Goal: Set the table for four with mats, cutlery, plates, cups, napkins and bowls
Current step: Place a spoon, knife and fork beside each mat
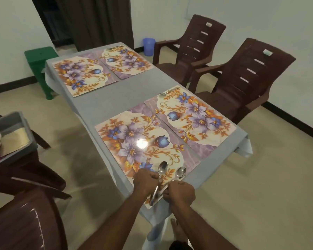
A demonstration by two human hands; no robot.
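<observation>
Several floral mats lie on the grey-clothed table (116, 98). Over the near edge of the nearest mat (143, 145), my left hand (146, 181) grips the handle of a steel spoon (162, 167) and my right hand (181, 193) grips a second spoon (180, 172). Both bowls point away from me, side by side above the mat, and the handles cross between my hands. Cutlery (167, 92) lies at the far edge of the right near mat (193, 120), and more cutlery (116, 47) lies on the far right mat (126, 60). The far left mat (78, 74) is bare.
Two brown plastic chairs (242, 80) stand along the table's right side, another brown chair (25, 219) at my near left. A grey bin (16, 134) holding a plate and napkins sits at left. A green stool (42, 69) and a blue bucket (149, 46) stand beyond.
</observation>
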